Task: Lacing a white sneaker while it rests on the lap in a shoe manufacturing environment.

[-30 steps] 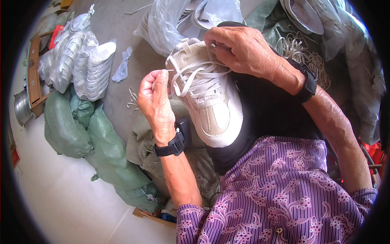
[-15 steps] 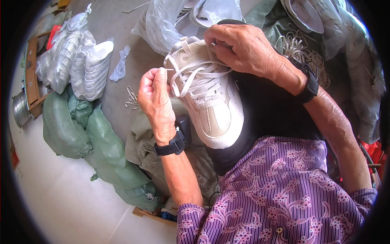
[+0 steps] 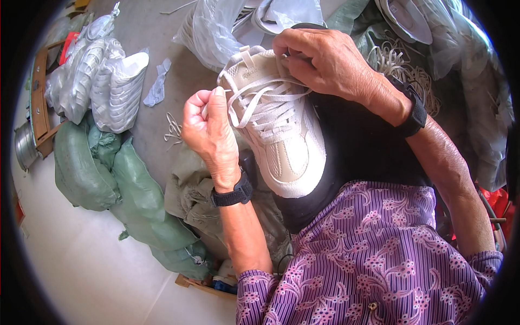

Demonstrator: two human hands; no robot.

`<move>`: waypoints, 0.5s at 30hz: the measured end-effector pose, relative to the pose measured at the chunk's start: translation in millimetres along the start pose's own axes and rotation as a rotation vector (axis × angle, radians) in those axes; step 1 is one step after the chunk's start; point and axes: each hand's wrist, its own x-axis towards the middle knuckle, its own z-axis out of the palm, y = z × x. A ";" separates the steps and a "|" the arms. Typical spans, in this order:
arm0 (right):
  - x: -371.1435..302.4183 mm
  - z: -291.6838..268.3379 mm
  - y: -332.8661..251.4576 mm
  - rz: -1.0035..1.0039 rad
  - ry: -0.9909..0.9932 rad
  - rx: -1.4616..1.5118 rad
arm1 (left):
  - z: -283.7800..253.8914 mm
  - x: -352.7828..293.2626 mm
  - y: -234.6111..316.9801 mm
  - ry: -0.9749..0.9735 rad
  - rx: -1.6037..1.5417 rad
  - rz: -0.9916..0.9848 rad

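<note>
A cream-white sneaker rests on my dark-clad lap, its toe pointing toward me. White flat shoelaces cross its tongue, with loose loops lying over the upper rows. Beside the upper left edge of the shoe, my left hand pinches a lace between thumb and forefinger. My right hand is closed at the right side of the shoe's collar; its curled fingers hide whether they grip the collar edge or a lace. Both wrists wear black straps.
Bagged stacks of pale shoe parts lie at the left, above green sacks. A clear plastic bag of light pieces sits beyond the shoe. Bundled laces lie on sacking at the right. A wooden frame stands far left.
My left wrist has turned and shifted slightly right, while its pinching fingers stay near the shoe's edge. My right hand and the sneaker look almost unmoved.
</note>
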 end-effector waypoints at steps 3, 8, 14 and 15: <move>-0.7 -1.0 0.3 0.000 -0.003 0.008 | 3.5 -4.6 4.9 -0.019 -0.006 0.015; -1.8 0.4 0.3 0.013 -0.009 0.002 | 2.9 -7.7 8.3 -0.088 0.069 0.055; -3.2 -4.1 -4.0 0.021 -0.053 -0.013 | -0.2 -8.9 6.2 -0.114 0.235 0.104; -3.1 -3.6 -4.0 0.012 -0.022 -0.002 | -2.5 -7.9 5.5 -0.128 0.237 0.097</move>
